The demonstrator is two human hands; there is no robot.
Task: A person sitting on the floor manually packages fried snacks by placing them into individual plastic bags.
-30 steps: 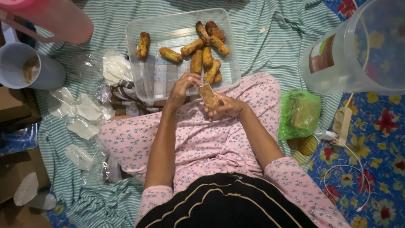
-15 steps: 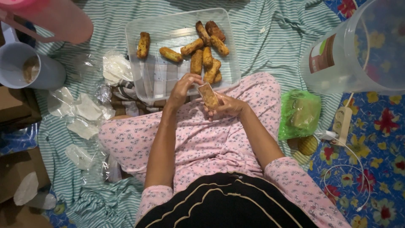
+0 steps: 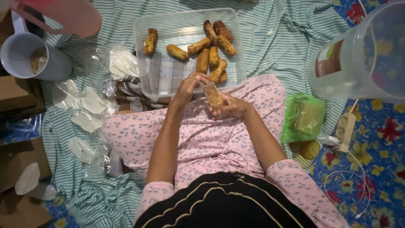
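The wrapped fried roll [image 3: 213, 96] is pinched over the lap by the right hand [image 3: 233, 107], while its top wrap is picked at by left hand [image 3: 188, 87] fingertips. It could easily get crushed or dropped onto the pink pajamas [image 3: 202, 135] if squeezed too hard, well short of the clear plastic container [image 3: 168, 80].

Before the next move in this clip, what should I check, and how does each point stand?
1. Wrapped roll held by both hands: ok, left hand at its top, right hand under it.
2. Wrapper sealed: cannot tell.
3. Clear tray within reach: ok, just past the knees.
4. Room in the tray: ok, its left half is bare.
5. Fried rolls inside the tray: ok, none outside.
6. Loose plastic wrappers tidy: not ok, scattered on the striped cloth.
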